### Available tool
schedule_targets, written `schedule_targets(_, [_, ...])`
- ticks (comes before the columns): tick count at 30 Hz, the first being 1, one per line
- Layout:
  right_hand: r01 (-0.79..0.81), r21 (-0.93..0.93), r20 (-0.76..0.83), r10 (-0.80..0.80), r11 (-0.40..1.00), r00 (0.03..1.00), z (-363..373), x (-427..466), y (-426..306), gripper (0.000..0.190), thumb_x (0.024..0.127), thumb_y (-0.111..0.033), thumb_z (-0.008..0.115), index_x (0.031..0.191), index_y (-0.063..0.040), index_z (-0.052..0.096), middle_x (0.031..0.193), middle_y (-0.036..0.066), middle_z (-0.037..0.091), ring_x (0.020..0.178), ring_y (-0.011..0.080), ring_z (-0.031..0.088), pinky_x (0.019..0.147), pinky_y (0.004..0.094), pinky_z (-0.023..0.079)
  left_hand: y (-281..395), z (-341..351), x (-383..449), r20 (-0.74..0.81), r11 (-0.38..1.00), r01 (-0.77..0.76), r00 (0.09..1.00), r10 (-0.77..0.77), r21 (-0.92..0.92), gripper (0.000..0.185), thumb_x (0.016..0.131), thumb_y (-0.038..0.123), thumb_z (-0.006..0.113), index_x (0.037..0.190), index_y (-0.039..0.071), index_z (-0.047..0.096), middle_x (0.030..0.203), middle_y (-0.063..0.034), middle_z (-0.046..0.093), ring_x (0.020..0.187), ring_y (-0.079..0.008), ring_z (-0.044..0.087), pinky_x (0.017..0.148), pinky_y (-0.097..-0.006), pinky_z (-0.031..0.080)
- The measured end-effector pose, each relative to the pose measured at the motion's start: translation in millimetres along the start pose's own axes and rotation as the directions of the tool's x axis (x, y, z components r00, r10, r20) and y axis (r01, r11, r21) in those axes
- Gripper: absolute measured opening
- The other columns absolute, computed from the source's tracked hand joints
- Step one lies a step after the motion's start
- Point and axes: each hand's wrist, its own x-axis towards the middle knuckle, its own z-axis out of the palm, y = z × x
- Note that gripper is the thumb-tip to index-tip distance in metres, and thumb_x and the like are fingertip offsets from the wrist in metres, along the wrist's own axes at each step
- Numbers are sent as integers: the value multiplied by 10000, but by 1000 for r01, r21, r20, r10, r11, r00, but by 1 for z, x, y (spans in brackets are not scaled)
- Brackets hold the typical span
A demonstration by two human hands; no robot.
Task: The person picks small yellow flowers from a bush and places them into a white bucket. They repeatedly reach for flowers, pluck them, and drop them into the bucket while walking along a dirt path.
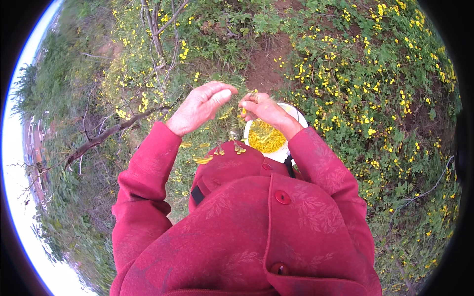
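My left hand point(202, 105) is raised in front of my body, its fingers bent. Blurred flower stems with yellow heads point(203, 159) hang below it, over my red jacket; whether its fingers grip them is hidden. Close to its right, my right hand point(263, 109) has its thumb and fingers pinched on a small yellow flower point(244, 111). Partly under my right hand and wrist is a white bucket point(300, 117) at my waist, holding many loose yellow flower heads point(268, 142). A black strap point(289, 165) shows beside the bucket.
Green plants with yellow blossoms point(329, 85) cover the slope to the right. A bare brown branch point(111, 133) slants towards me from the left, and thin bare stems point(153, 29) rise ahead. Reddish soil point(266, 63) shows beyond my hands. Distant buildings lie far left.
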Motion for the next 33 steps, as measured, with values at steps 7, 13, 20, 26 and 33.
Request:
schedule_targets(7, [163, -238, 31, -161, 957, 987, 19, -5, -6, 200, 931, -162, 528, 894, 26, 587, 740, 66, 620, 632, 122, 601, 584, 283, 490, -52, 18, 19, 8, 790, -166, 980, 200, 590, 359, 858, 81, 572, 1211, 83, 512, 1043, -146, 503, 976, -316, 531, 838, -409, 440])
schedule_targets(13, [138, -309, 134, -101, 941, 986, 10, -22, -18, 213, 943, -173, 484, 877, -2, 592, 737, 34, 617, 615, 100, 589, 543, 258, 477, -52, 15, 18, 139, 547, -375, 895, 424, 748, 248, 774, 120, 659, 1013, 101, 594, 960, -97, 507, 922, -293, 492, 812, -391, 425])
schedule_targets(20, [40, -371, 97, -4, 928, 995, 3, -38, -15, 270, 905, -226, 518, 837, 15, 619, 700, 76, 638, 599, 157, 615, 564, 310, 497, -62, 16, 32, 295, 568, -466, 881, 370, 679, 116, 799, 149, 636, 898, 94, 609, 883, -76, 544, 845, -289, 541, 756, -402, 443])
schedule_targets(26, [178, -563, 113, -139, 807, 984, -3, -43, -16, 267, 901, -225, 518, 821, 3, 631, 652, 76, 627, 563, 158, 598, 548, 319, 482, -66, 24, 41, 346, 696, -501, 864, 366, 515, 91, 820, 119, 600, 862, 41, 581, 853, -121, 575, 851, -341, 576, 729, -417, 479])
schedule_targets(33, [-23, -317, 122, 65, 948, 990, -16, -62, -26, 242, 908, -177, 519, 790, 6, 627, 607, 69, 616, 446, 116, 531, 466, 268, 442, -68, 35, 51, 351, 678, -589, 808, 474, 440, 155, 741, -1, 582, 888, 48, 590, 813, -123, 592, 835, -349, 593, 708, -420, 494])
